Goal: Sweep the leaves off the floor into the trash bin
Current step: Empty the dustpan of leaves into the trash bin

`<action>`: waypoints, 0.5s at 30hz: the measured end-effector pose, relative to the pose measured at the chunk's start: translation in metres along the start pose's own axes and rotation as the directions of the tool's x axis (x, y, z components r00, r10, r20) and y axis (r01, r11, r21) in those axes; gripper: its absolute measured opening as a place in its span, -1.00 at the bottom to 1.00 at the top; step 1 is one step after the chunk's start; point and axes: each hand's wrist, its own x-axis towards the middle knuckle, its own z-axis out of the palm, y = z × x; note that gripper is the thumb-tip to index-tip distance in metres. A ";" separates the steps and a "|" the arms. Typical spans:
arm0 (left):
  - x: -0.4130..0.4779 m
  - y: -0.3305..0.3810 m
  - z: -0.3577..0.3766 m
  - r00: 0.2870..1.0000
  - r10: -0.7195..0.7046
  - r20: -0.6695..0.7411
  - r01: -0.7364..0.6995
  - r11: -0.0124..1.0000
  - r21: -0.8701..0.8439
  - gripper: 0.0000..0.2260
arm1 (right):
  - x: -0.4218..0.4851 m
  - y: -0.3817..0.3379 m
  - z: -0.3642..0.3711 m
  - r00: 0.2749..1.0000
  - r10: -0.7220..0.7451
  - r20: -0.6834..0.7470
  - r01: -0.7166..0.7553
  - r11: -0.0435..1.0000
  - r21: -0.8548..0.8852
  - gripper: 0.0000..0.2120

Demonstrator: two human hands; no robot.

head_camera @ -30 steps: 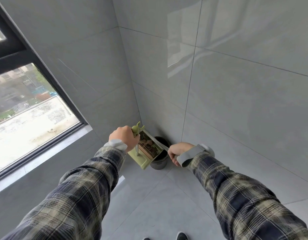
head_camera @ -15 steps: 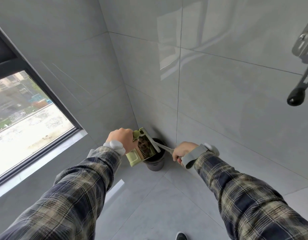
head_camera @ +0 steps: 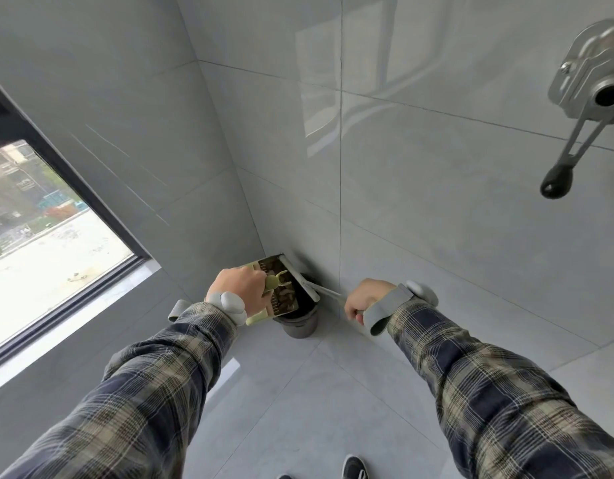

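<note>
now my left hand (head_camera: 241,288) grips the green dustpan (head_camera: 281,292) over the bin (head_camera: 300,324), and my right hand (head_camera: 366,299) grips the broom (head_camera: 321,291).

Navy-and-olive plaid sleeves (head_camera: 153,392), grey strapped wrist bands (head_camera: 385,309), dark shoes (head_camera: 355,467) with pale trim
</note>
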 end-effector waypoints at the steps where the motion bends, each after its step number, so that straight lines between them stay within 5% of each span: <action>1: -0.001 0.000 0.001 1.000 0.000 0.000 0.000 1.000 0.000 -0.72 | -0.004 -0.001 -0.001 1.000 0.008 -0.009 -0.008 1.000 -0.025 -0.79; 6: -0.005 0.004 0.002 1.000 0.024 0.011 -0.024 0.999 0.039 -0.69 | -0.022 -0.016 -0.002 0.998 0.034 -0.047 -0.051 0.911 -0.410 -0.73; 15: -0.015 0.015 0.010 0.993 0.083 0.084 -0.089 0.993 0.075 -0.75 | -0.034 -0.018 0.001 0.999 0.033 -0.029 -0.044 0.855 -0.517 -0.73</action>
